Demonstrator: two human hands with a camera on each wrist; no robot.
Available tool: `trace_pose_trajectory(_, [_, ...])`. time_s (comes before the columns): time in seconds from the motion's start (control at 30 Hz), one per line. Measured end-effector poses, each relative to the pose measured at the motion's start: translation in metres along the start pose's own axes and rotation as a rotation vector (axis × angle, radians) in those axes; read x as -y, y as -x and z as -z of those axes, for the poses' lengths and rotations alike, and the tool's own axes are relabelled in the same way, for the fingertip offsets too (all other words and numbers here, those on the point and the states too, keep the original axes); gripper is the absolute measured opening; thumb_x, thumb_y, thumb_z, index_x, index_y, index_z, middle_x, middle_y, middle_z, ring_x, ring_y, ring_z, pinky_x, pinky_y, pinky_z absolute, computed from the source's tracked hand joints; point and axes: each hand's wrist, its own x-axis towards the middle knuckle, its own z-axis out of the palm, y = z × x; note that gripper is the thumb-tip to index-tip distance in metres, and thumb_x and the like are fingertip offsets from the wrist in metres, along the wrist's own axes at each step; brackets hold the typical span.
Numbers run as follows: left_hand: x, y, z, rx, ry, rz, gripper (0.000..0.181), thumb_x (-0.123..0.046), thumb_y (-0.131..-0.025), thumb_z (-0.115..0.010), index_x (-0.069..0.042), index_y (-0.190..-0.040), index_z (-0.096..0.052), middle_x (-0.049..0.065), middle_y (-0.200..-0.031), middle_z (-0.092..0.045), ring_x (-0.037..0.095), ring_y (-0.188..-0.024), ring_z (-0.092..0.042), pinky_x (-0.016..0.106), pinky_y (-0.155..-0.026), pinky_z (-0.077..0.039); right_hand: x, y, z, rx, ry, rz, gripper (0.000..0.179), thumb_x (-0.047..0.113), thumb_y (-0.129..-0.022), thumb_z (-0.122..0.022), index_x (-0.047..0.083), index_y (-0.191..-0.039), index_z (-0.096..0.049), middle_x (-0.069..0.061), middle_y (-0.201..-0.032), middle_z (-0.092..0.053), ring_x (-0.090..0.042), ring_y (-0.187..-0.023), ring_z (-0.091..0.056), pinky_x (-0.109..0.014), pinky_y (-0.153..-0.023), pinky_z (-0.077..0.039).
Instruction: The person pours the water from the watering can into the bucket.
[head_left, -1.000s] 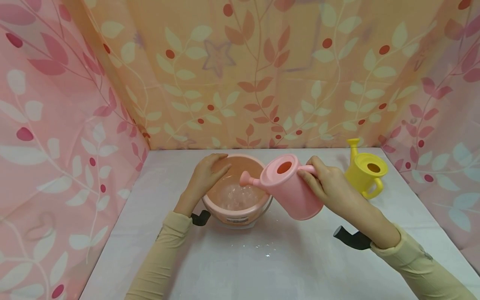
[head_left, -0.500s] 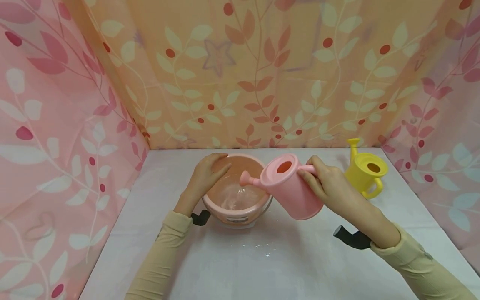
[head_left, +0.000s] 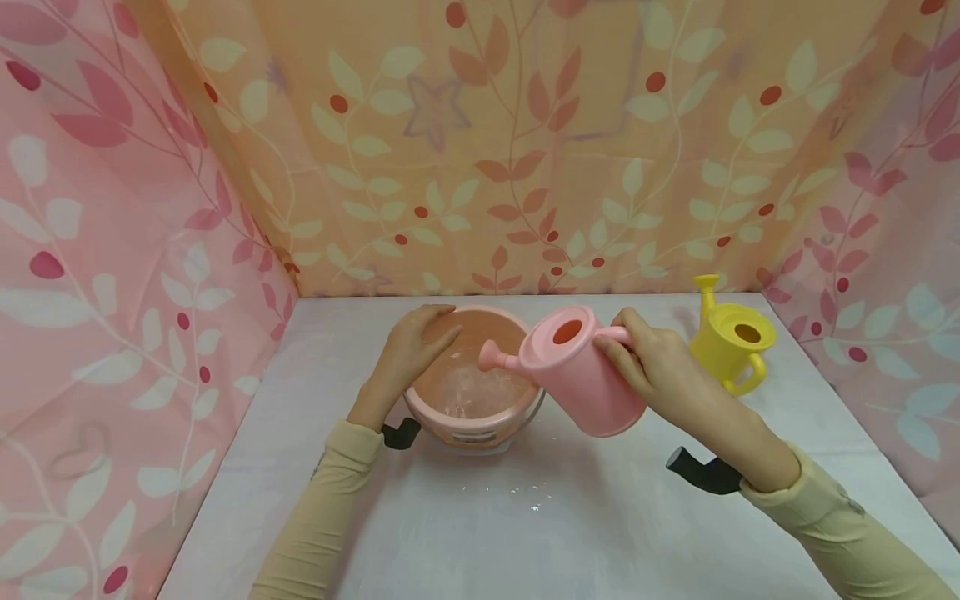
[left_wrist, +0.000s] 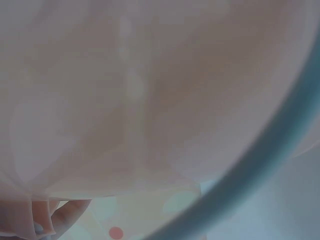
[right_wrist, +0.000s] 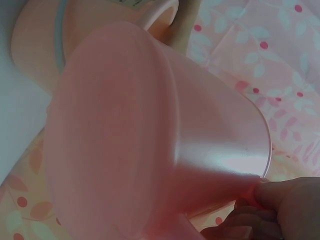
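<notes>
My right hand (head_left: 660,362) grips the handle of a pink watering can (head_left: 592,379), tilted so its spout points left over a peach-pink bucket (head_left: 431,417). The water (head_left: 480,392) inside the bucket is ruffled below the spout's rose. At the bucket's left rim, my left hand (head_left: 408,350) holds on with the thumb on the inner side; the other fingers are partly hidden. The left wrist view is filled by the bucket wall (left_wrist: 125,100) and its grey bail handle (left_wrist: 265,160). In the right wrist view, the can's base (right_wrist: 110,135) faces the camera.
A yellow watering can (head_left: 723,346) stands at the back right of the white table (head_left: 585,533). Water drops (head_left: 536,507) lie on the table in front of the bucket. Patterned curtains (head_left: 600,150) close in the back and both sides.
Ripples on the water in the bucket have shifted. Both hands, the pink watering can and the bucket stay practically where they were.
</notes>
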Motion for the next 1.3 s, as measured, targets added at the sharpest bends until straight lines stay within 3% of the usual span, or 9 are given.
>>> trace_pose_trajectory(1.03, [-0.0004,-0.0015,0.0005,0.008,-0.028,-0.023,0.042,-0.036,-0.081,-0.060,-0.014,-0.116,-0.056,-0.001,-0.113,-0.057,0.015,-0.110,-0.048,0.034,-0.094,-0.037,-0.0004,-0.0036,0.0027,0.047,-0.006,-0.019,0.021,0.029,-0.087,-0.053,0.011,-0.084,-0.043,0.004,-0.064,-0.048,-0.009,-0.056,-0.048,-0.019,-0.050,-0.045])
trace_pose_trajectory(1.3, [0.0000,-0.0004,-0.0001,0.001,-0.013,0.000,0.042,-0.038,-0.080,-0.061,-0.018,-0.116,-0.056,-0.005,-0.113,-0.056,0.012,-0.109,-0.048,0.033,-0.093,-0.037,-0.0017,-0.0040,0.0020,0.034,0.004,-0.005,0.020,0.027,-0.086,-0.054,0.011,-0.084,-0.043,0.004,-0.064,-0.048,-0.008,-0.056,-0.048,-0.019,-0.050,-0.045])
